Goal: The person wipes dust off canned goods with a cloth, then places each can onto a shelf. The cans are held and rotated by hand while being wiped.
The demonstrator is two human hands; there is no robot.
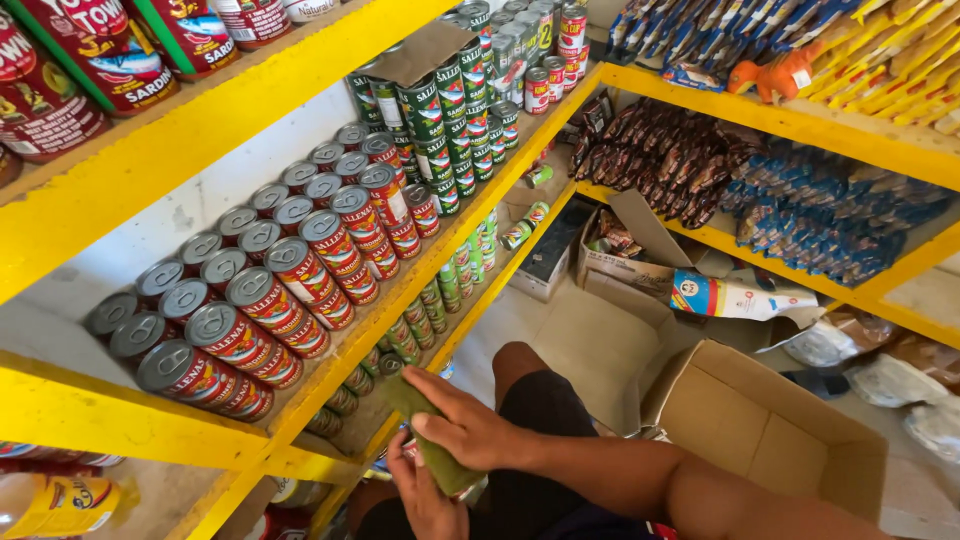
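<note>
Yellow shelving [200, 130] fills the scene, running from the upper left of the frame toward the upper middle, with a second run of yellow shelves [800, 125] crossing the upper right. On the middle shelf at left, red-labelled cans [300, 270] stand stacked in rows with their silver pull-tab tops facing the camera; further back, near the top centre, are green-labelled cans [440, 110]. More small cans [420, 320] line the shelf below, in the centre. On the right-hand shelves lie dark brown packets [660, 155] and blue packets [830, 215], with yellow packets [900, 70] at the upper right corner.

Low in the centre of the frame the two hands meet on a green cloth [440, 450]. The right hand [465, 425] lies flat on top of the cloth, fingers stretched toward the shelf edge, its forearm running off to the lower right. The left hand [425, 495] sits beneath, cupping the cloth from below, and a small can seems partly hidden under it, though this is hard to tell. So both hands are pressed together around the cloth, just beside the lower yellow shelf edge.

At the lower right stands an open cardboard box [770, 430]; another opened box [625, 255] sits on the floor further back.
</note>
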